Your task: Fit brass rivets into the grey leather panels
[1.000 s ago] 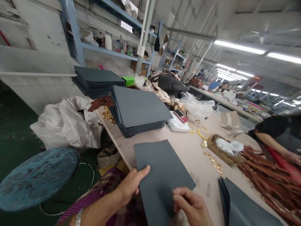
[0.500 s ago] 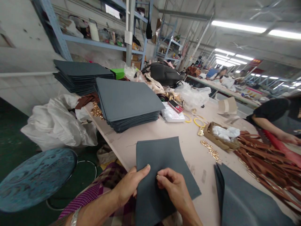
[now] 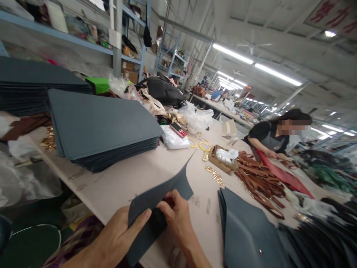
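Observation:
Both my hands grip one dark grey sheet [image 3: 156,201] at the near edge of the pale table [image 3: 134,175]. My left hand [image 3: 119,238] pinches its near left edge with the thumb on top. My right hand [image 3: 178,219] has its fingers tucked inside the sheet, which is bent and lifted off the table, its far corner pointing up. A pile of finished grey pieces [image 3: 245,230] lies just to the right. A tall stack of flat grey sheets [image 3: 100,126] stands to the left.
A second grey stack [image 3: 30,85] sits far left. A phone [image 3: 178,130], yellow rings [image 3: 205,146], a box with white wrapping [image 3: 223,158], gold hardware [image 3: 214,175] and brown straps [image 3: 259,178] lie mid-table. Another person [image 3: 273,137] works at the right. Shelving [image 3: 117,37] stands behind.
The grey sheet was flat on the table; now it is lifted and bent, with my right fingers inside it. The view has swung to the right.

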Demonstrator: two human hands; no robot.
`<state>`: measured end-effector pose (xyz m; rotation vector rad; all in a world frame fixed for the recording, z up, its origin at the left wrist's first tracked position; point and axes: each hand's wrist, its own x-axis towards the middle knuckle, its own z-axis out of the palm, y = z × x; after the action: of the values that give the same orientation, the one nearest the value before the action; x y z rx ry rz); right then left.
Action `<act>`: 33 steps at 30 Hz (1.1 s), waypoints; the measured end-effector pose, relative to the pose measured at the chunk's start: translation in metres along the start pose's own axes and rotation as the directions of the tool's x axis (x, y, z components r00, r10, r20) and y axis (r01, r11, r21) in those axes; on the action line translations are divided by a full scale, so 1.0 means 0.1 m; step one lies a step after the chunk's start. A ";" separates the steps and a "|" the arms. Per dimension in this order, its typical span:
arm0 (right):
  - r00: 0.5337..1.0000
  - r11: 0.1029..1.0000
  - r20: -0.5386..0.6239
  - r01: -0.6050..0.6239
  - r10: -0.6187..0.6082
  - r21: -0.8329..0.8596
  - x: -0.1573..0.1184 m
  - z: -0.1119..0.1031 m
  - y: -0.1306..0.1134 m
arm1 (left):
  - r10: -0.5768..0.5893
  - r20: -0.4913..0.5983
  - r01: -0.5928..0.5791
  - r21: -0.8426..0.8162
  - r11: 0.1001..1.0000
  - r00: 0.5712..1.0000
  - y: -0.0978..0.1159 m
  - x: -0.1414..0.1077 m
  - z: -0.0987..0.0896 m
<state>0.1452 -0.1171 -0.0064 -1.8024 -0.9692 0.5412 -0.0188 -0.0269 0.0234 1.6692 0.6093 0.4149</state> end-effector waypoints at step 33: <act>0.978 0.982 0.211 -0.037 -0.003 0.187 0.00 0.03 0.20 | -0.417 0.012 0.324 -0.651 0.687 0.909 -0.27 0.09 0.14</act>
<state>0.1505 -0.1197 -0.0255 -1.6059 -1.0084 0.8209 -0.0078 -0.0297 -0.0063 0.8265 0.7846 0.3833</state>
